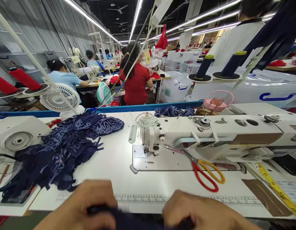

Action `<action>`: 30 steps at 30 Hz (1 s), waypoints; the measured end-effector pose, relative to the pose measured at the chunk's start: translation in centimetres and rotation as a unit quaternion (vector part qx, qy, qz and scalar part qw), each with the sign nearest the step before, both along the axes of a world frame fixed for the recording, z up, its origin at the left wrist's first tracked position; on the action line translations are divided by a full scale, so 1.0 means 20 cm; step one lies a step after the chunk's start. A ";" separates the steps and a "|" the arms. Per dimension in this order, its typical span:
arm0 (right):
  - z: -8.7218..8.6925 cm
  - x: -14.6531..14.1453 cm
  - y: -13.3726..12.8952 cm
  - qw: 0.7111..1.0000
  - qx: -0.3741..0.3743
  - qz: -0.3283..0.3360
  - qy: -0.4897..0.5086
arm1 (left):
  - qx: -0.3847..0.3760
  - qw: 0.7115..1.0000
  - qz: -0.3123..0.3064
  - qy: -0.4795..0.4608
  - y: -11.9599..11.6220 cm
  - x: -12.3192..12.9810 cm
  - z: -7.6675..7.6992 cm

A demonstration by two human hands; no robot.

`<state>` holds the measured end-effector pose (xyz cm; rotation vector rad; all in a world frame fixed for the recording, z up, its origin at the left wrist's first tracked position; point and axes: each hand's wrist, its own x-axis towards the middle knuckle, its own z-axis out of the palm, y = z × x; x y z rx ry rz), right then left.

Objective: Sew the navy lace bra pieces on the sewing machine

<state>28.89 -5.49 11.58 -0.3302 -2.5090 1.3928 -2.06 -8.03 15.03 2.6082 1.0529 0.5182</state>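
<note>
While navy fabric (132, 221) was pinched by left hand (90, 198) and right hand (188, 206), handling seemed underway and even tension required next.

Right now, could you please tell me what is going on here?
A person is holding dark cloth between the left hand and right hand, in front of a sewing machine. Scissors lie by the machine, unheld. A heap of navy pieces sits on the table to the left.

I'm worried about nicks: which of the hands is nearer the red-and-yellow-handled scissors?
Right: the right hand is below and left of the scissors in view; the left hand is much farther left.
</note>
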 end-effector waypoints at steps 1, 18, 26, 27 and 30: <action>0.03 0.06 0.01 0.993 0.062 -0.101 -0.031 | 0.098 0.995 0.023 -0.005 0.03 -0.01 0.01; -0.44 0.00 0.02 0.864 0.414 -0.260 -0.122 | 0.131 0.987 0.016 0.094 0.05 0.36 -0.63; -0.42 0.02 0.06 0.865 0.365 -0.308 -0.151 | 0.080 0.982 0.119 0.120 -0.01 0.36 -0.67; -0.39 0.00 0.08 0.868 0.349 -0.319 -0.151 | 0.089 0.984 0.108 0.112 -0.01 0.37 -0.66; -0.34 -0.10 0.17 0.867 0.291 -0.367 -0.172 | 0.119 0.987 0.067 0.080 0.01 0.43 -0.65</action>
